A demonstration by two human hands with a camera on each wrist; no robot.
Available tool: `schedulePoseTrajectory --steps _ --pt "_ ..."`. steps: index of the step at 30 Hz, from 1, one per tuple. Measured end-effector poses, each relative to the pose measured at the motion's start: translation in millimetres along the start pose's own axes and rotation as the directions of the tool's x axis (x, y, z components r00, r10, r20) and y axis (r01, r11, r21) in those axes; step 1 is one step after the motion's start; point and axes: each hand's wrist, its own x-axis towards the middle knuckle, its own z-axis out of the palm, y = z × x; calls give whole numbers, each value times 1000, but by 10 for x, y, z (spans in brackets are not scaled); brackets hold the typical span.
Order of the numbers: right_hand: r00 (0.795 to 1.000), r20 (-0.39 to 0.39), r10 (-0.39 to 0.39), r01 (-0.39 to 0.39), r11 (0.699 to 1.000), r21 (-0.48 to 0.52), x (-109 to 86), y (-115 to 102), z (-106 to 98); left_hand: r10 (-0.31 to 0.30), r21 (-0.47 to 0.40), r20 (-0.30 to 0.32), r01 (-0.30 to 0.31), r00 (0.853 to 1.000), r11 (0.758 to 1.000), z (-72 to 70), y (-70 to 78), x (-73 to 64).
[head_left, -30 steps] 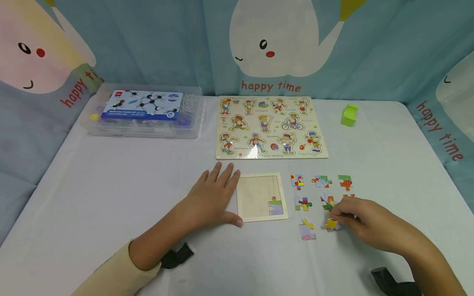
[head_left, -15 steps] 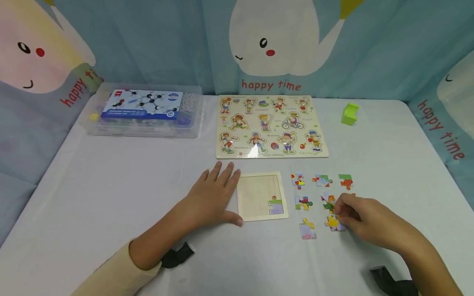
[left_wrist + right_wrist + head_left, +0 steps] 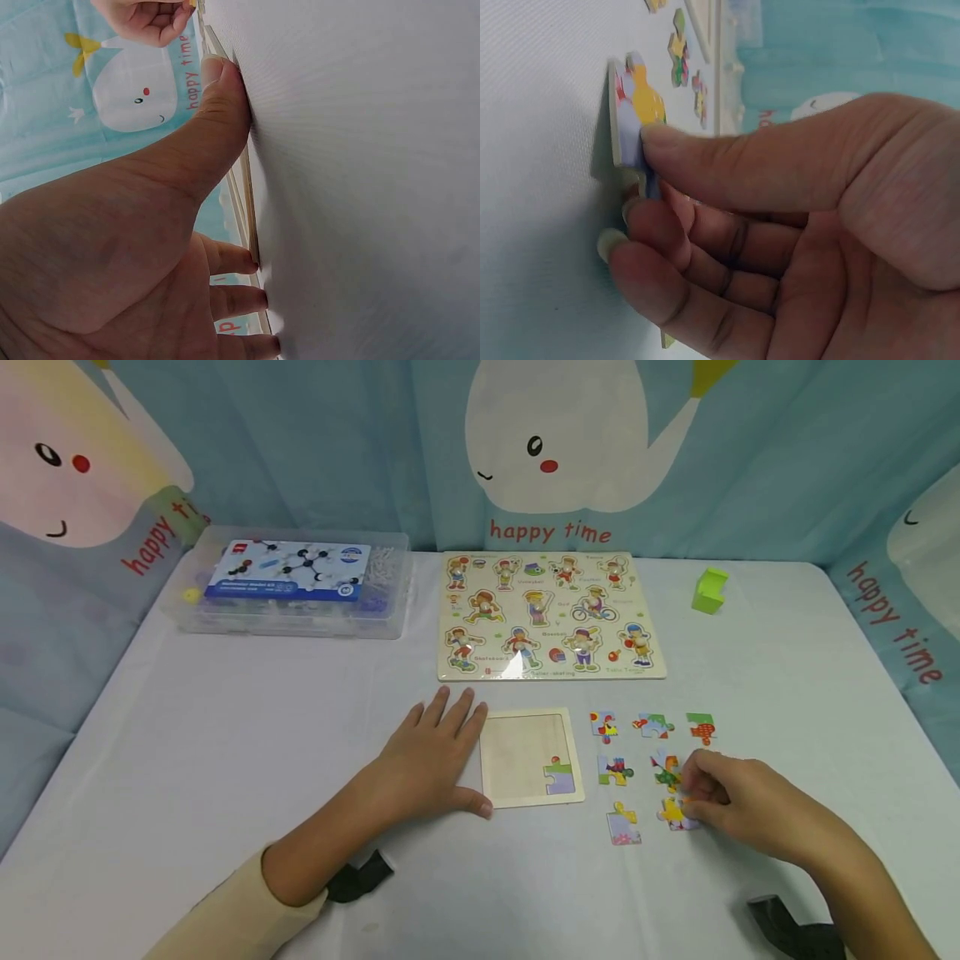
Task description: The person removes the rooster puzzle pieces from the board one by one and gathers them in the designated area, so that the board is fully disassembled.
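My left hand (image 3: 427,764) lies with spread fingers along the left edge of a square wooden puzzle frame (image 3: 486,760), thumb near its lower corner. In the frame's lower right corner sits one green-and-purple jigsaw piece (image 3: 558,779). My right hand (image 3: 750,810) pinches a yellow-and-purple jigsaw piece (image 3: 636,112) between thumb and fingers. That piece looks tilted up from the cloth in the right wrist view. Beside it lie a green-and-orange piece (image 3: 666,772) and a purple piece with a yellow knob (image 3: 624,827). Part of the pieces' right column is hidden behind my right hand.
More loose pieces, such as a red-and-green one (image 3: 702,727), lie right of the frame. Behind stands a sports-figure puzzle board (image 3: 551,618). A clear plastic kit box (image 3: 292,618) is at the back left, a bright green block (image 3: 708,591) at the back right.
My right hand has shifted slightly right and up, its fingertips now at the right side of the yellow-and-purple piece, which has moved a little too. The left hand stays in place.
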Motion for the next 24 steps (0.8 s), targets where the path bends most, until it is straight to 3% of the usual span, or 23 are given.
schedulePoseTrajectory --steps 5,13,24 --pt "999 39 -38 37 999 26 -35 22 -1 5 0 1 -5 1000 1000 -2 1 5" --pt "998 31 -50 51 999 -7 -20 -1 0 -4 2 5 4 1000 1000 -4 1 11" --pt "1000 -4 9 -10 991 -131 2 -53 21 -8 0 9 8 1000 1000 -21 8 2"
